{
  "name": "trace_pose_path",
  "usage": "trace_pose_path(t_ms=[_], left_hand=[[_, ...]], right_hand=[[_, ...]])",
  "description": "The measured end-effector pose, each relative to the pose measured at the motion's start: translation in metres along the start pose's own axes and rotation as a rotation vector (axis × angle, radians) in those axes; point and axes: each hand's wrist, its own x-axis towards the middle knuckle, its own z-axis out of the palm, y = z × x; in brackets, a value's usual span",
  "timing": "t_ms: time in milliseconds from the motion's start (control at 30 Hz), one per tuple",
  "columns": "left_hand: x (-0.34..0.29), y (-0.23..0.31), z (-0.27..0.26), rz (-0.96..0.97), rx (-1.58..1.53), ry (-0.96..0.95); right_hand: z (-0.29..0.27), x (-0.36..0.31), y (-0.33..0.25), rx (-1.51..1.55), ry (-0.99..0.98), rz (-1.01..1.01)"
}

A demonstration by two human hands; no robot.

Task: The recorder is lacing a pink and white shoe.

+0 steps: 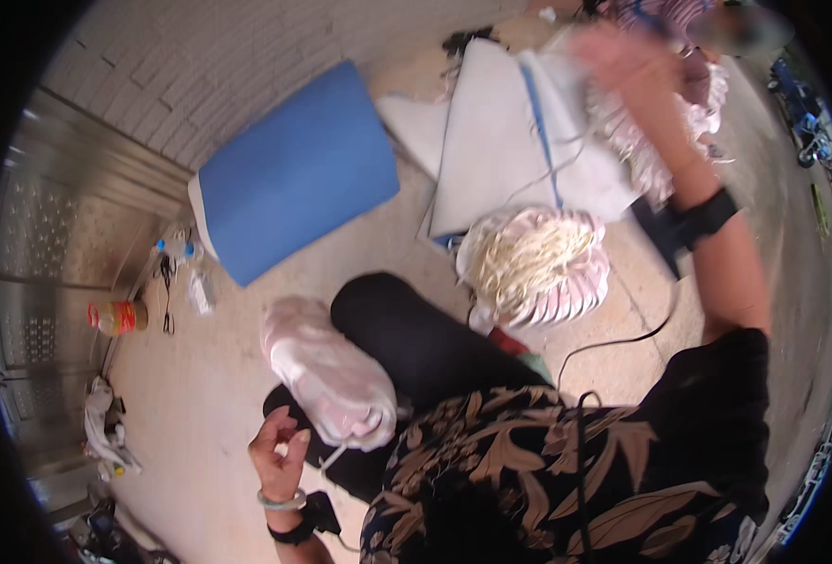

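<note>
Your empty left hand (277, 456) flanks a likely soft, light bundle (327, 371), best cupped mid-length; blurred right hand (630, 73): can't tell

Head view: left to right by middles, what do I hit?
Red-capped container → blue-capped bottle → left hand → pink-white bundle on the lap → cream-stranded bundle → blurred right hand.

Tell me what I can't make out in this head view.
Head view, right hand: motion blur hides whether it holds anything.
Head view, fringed pale bundle behind right forearm: partly covered by it.
Head view, oblong pale bundle by left hand: its own bulk hides its underside.
Head view, blue vehicle: details too small near the rim.
</note>
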Motion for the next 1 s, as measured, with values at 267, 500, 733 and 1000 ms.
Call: trace_pose_path(t_ms=[267,500,733,1000], left_hand=[[0.080,0.109,0.054,0.299,-0.495,-0.202],[0.101,0.115,0.074,0.140,-0.851,-0.373],[0.084,0.078,0.003,-0.094,-0.433,-0.314],[0.076,0.081,0.002,-0.010,-0.215,-0.201]], right_hand=[[-0.089,0.055,-0.199,1.392,-0.195,-0.128],[-0.065,0.050,-0.171,1.341,-0.152,0.083],[0.061,-0.084,-0.100,0.777,-0.697,0.677],[0.061,-0.078,-0.202,0.937,-1.020,0.343]])
